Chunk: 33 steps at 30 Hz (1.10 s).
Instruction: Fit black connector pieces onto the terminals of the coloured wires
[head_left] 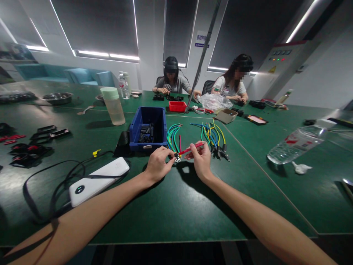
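Observation:
A short red wire (185, 151) stretches between my two hands above the table. My left hand (160, 164) pinches its left end, where a small black sleeve shows at the fingertips. Closed round the other end is my right hand (200, 159). Just beyond my left fingers lies a bundle of mostly green wires (171, 137), with metal ring terminals at its near end. To the right of my right hand, a second bundle of green, yellow and blue wires (216, 136) has black sleeves and metal lugs. Black tube pieces (146, 133) fill part of a blue bin (147, 147).
A white power bank (99, 180) with a black cable lies by my left forearm. A cloudy bottle (113, 106) stands left of the bin; a clear water bottle (298, 143) lies at right. Two people sit across the table, near a red tray (177, 106) and a slanting pole (202, 59).

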Tool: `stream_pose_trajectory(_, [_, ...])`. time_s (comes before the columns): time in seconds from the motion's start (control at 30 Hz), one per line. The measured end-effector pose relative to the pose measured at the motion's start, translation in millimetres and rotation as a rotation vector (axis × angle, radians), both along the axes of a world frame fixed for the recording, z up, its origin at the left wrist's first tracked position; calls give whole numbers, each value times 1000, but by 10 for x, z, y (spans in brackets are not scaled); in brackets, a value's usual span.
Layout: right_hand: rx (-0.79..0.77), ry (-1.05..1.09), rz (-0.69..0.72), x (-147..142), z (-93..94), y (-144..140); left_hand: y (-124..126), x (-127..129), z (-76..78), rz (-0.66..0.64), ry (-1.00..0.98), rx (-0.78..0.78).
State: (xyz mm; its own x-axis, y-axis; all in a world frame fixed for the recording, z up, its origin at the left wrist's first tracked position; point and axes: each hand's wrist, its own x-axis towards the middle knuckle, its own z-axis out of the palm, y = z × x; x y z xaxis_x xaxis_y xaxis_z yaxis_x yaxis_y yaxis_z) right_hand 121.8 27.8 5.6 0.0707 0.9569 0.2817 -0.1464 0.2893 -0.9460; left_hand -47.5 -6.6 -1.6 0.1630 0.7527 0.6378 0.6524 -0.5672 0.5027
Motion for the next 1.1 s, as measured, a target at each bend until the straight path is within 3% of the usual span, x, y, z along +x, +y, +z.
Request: stream_pose_trajectory(1.1, [-26, -29, 67, 1, -19, 35, 0, -1, -17, -7, -8, 25])
